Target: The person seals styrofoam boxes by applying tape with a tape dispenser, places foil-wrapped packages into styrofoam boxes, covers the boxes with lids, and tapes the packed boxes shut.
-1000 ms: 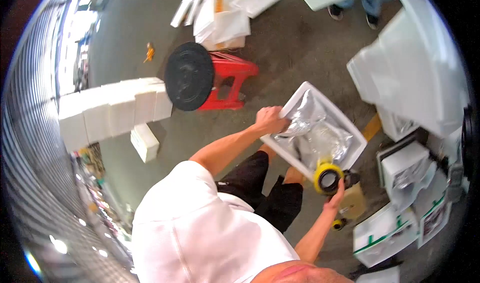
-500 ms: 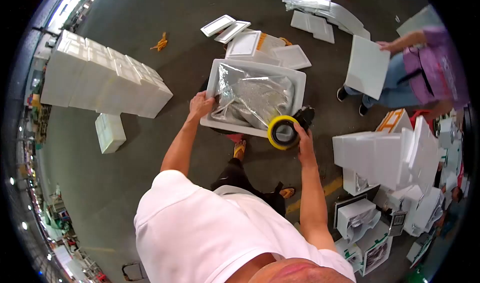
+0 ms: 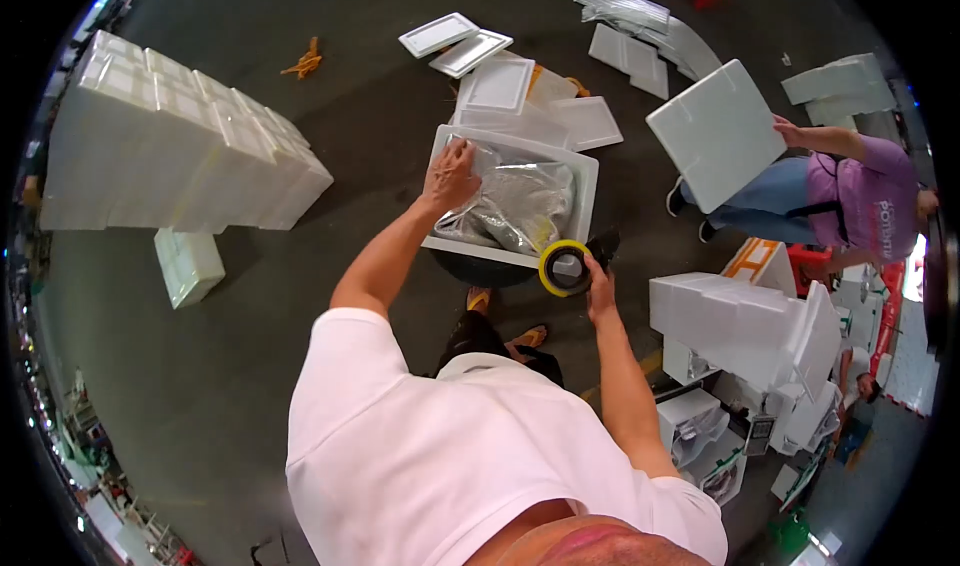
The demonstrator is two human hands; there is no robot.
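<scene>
A silvery plastic bag (image 3: pixel 525 201) lies in the still-lidless white foam box (image 3: pixel 587 188), right fingers (image 3: pixel 591 265) gripping a yellow-black tape dispenser (image 3: pixel 548 278), left fingers' (image 3: pixel 459 152) hold unclear.

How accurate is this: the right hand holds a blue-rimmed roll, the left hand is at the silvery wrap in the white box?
The rim colour is wrong: the head view shows the right hand holding a yellow-rimmed roll. The rest stands.
</scene>
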